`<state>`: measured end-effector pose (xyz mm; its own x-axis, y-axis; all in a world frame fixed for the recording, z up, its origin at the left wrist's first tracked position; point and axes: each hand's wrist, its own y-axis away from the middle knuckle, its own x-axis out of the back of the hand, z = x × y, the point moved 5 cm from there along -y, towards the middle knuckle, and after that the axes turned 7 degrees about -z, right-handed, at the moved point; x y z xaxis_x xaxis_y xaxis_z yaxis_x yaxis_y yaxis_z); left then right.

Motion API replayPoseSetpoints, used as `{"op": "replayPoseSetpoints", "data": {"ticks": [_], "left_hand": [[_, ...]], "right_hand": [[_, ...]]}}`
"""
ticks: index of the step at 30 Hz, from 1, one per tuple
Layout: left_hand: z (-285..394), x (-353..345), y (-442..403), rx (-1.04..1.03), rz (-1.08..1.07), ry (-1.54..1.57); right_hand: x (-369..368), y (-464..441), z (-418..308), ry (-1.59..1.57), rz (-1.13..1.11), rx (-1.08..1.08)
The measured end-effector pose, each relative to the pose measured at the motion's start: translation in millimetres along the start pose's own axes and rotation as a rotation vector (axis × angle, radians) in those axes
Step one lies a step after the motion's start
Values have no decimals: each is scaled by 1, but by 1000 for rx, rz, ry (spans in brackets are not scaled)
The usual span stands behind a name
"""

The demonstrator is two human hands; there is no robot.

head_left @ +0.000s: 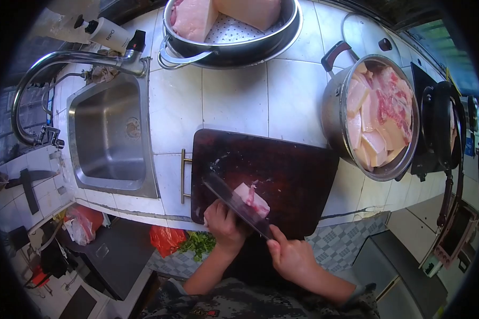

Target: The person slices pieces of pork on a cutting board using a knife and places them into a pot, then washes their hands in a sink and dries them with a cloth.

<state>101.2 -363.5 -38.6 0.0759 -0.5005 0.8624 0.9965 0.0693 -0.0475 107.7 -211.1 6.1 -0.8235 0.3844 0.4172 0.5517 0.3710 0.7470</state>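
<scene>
My right hand is wrapped round the handle of a kitchen knife. The blade lies slantwise over a dark chopping board, pointing up and left. Against the far side of the blade sits a small piece of raw pork, pale with a pink edge. My left hand has its fingers curled at the near side of the blade, by the board's front edge. Whatever those fingers hold is hidden by the hand and knife. Small pale scraps dot the board.
A metal pot heaped with pork slabs stands right of the board. At the back, a steamer pan holds large pork blocks. A steel sink with a curved faucet is left. Below hang or lie a red bag and greens.
</scene>
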Motion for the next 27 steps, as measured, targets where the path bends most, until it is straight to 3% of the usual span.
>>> {"op": "replayPoseSetpoints", "data": {"ticks": [7, 13, 15, 18, 23, 27], "left_hand": [[1, 3, -4, 3, -40, 25], [0, 4, -3, -3, -28, 22], [-1, 1, 0, -4, -24, 30], [-4, -1, 0, -5, -25, 35], [-8, -2, 1, -42, -54, 5], [-6, 0, 0, -25, -46, 31]], "right_hand": [[-3, 23, 15, 61, -40, -78], [3, -16, -7, 68, 46, 32], [2, 5, 7, 50, -38, -107], [-4, 26, 21, 66, -48, -131], [-2, -36, -7, 95, 11, 13], [-8, -14, 4, 120, 24, -25]]}}
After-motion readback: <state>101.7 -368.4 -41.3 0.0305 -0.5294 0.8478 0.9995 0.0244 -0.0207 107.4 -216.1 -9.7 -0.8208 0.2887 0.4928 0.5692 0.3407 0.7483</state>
